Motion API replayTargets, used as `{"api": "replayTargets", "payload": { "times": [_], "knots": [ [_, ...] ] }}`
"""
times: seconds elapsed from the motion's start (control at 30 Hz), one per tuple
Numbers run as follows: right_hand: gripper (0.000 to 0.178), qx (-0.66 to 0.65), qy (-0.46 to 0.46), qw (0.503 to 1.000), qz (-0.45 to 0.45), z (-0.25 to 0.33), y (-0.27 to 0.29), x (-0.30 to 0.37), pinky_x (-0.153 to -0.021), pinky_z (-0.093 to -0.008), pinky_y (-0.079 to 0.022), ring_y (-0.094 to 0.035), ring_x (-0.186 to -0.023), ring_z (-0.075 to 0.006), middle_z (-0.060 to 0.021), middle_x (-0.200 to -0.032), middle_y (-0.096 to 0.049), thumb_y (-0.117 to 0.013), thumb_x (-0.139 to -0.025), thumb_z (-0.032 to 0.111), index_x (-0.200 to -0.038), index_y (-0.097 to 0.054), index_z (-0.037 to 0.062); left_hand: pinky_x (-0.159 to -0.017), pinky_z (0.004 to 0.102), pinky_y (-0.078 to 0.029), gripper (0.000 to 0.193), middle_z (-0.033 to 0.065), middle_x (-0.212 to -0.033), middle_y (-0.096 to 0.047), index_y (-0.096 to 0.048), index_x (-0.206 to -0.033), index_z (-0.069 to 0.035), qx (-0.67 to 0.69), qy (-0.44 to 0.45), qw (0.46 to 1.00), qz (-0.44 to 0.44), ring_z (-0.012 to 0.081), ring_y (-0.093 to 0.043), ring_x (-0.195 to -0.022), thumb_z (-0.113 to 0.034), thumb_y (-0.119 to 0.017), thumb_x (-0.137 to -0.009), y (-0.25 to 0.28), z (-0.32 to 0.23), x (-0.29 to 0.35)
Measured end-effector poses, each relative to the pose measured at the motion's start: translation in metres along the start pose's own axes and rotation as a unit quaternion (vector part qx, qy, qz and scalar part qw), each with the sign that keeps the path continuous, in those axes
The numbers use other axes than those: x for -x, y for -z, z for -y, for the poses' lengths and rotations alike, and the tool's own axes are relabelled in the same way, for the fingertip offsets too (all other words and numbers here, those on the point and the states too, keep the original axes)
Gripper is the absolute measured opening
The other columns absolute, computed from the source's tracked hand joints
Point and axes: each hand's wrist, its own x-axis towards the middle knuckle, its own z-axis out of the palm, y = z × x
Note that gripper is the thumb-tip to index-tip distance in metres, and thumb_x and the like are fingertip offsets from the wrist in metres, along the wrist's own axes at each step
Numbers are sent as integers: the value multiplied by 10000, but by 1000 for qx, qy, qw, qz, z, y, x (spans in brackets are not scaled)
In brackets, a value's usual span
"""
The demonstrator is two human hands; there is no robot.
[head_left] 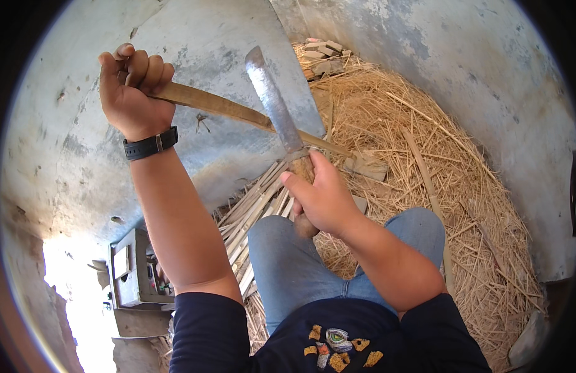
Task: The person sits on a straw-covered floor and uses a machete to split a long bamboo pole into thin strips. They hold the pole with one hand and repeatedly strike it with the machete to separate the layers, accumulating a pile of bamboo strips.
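Observation:
Raised at the upper left, my left hand [137, 93] is closed round one end of a long flat bamboo strip [219, 107]. The strip slants down to the right, its far end over the straw near a flat block. My right hand [325, 193] grips the wooden handle of a machete [272, 99] in front of my knees. Its broad blade points up and slightly left, crossing in front of the strip; whether they touch I cannot tell. A black watch is on my left wrist.
Straw and shavings [474, 217] cover the floor ahead and to the right. Several split bamboo strips [254, 205] lie in a bundle left of my knees. A longer bamboo piece [425, 171] lies on the right. Bricks [325, 53] are stacked far back, and a wooden cabinet [131, 273] stands lower left.

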Motion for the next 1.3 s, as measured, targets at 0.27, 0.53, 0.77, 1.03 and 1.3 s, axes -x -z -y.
{"api": "replayTargets", "payload": {
  "times": [0.27, 0.53, 0.77, 1.03, 1.3],
  "knots": [
    [355, 232, 93, 966, -69, -22, 18, -3, -688, -446, -505, -678, -778, -383, -237, -797, -651, -668, -889, 190, -1123, -532, -39, -514, 280, -233, 373, -35, -609, -283, -559, -928, -50, -21, -11, 1000, -15, 104, -223, -535, -396, -464, -1031, 1, 2, -5],
    [430, 210, 207, 949, -113, -27, 17, -18, -657, -480, -492, -665, -704, -386, -211, -736, -637, -679, -895, 186, -1203, -503, -57, -516, 282, -248, 348, -25, -618, -282, -520, -955, -18, -69, -33, 994, -72, 109, -234, -538, -347, -443, -1038, -11, 6, -8],
    [411, 293, 45, 953, -66, -33, 20, -23, -545, -385, -429, -587, -559, -233, -149, -642, -593, -688, -899, 187, -1186, -531, -61, -499, 280, -253, 334, -22, -621, -280, -469, -968, -6, -131, -45, 980, -139, 106, -240, -526, -320, -397, -1058, -19, 10, -17],
    [347, 279, 115, 952, -57, -25, 15, -26, -677, -465, -508, -674, -732, -410, -207, -780, -675, -675, -894, 231, -1119, -573, -13, -517, 283, -248, 326, -17, -639, -280, -470, -910, -38, -131, -33, 985, -106, 114, -234, -550, -314, -386, -1063, -23, 10, -18],
    [351, 266, 123, 954, -67, -12, 17, -36, -708, -480, -509, -669, -762, -409, -232, -785, -671, -669, -883, 210, -1078, -571, -65, -511, 282, -252, 342, -14, -631, -283, -472, -914, -36, -120, -33, 989, -74, 118, -231, -541, -327, -368, -1061, -4, 10, -21]
  ]
}}
